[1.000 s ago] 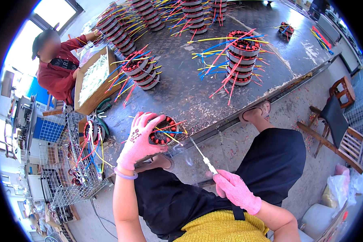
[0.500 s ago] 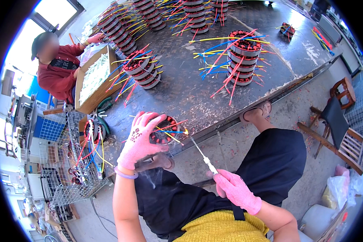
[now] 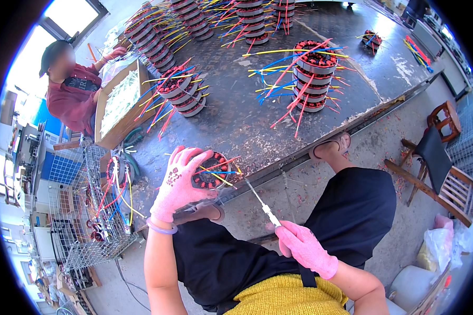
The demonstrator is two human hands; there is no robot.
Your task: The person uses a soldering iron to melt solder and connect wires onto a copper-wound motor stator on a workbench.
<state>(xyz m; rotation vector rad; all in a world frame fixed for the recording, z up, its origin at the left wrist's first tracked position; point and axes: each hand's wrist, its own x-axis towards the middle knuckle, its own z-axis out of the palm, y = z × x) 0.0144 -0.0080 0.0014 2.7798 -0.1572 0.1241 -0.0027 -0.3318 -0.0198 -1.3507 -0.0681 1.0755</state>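
My left hand (image 3: 177, 181), in a pink glove, is wrapped round the side of a motor stator (image 3: 207, 182) at the table's near edge. Red coils line the stator's ring, and red, blue and yellow wire leads point to the right from it. In my right hand (image 3: 306, 247), also gloved in pink, is a slim white-handled tool with a long thin metal tip (image 3: 257, 198). Its point is close to the ends of the leads; whether it touches them I cannot tell. A small orange-yellow spot shows at the lead ends.
Stacks of stators (image 3: 315, 79) with splayed wires stand on the dark table (image 3: 236, 126). At left are a carton of pale tubes (image 3: 122, 102), a loose stator (image 3: 118, 172), green-handled pliers (image 3: 133, 137) and a wire basket (image 3: 97, 252). A co-worker (image 3: 73, 100) is beyond the carton.
The bright flame-like glow at the lead ends has shrunk. Both my hands keep their grip with little movement. The whole view has shifted slightly, and the co-worker's raised hand has moved a little left.
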